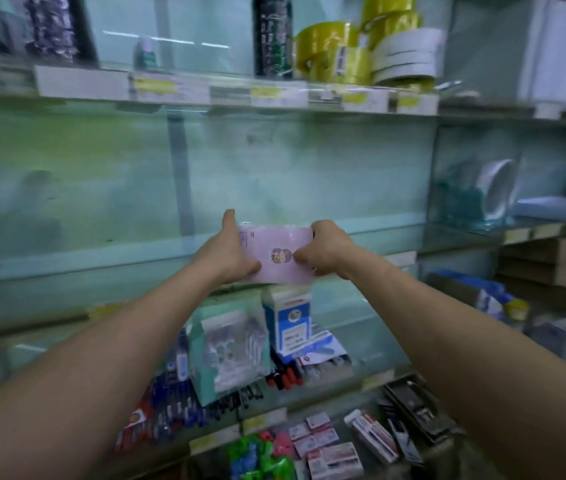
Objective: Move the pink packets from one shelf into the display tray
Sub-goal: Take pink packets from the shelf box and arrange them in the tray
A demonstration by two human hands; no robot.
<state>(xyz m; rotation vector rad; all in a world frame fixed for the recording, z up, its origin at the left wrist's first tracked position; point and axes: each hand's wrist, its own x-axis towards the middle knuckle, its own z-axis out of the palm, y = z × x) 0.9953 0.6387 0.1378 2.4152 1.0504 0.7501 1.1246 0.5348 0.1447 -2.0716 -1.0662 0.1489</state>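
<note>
A stack of pink packets (276, 252) wrapped in clear film, with a small cartoon figure on its face, is held up in front of the middle glass shelf (101, 261). My left hand (231, 254) grips its left end, thumb pointing up. My right hand (323, 249) grips its right end with curled fingers. Both arms reach forward. I cannot tell which thing here is the display tray.
Below the packets stand a blue-and-white box (288, 320) and a teal box (228, 351) among pens and markers (174, 407). Yellow tape rolls (337, 53) and a dark cylinder (272, 36) sit on the top shelf. Small boxes (330, 448) and clips fill the lower shelves.
</note>
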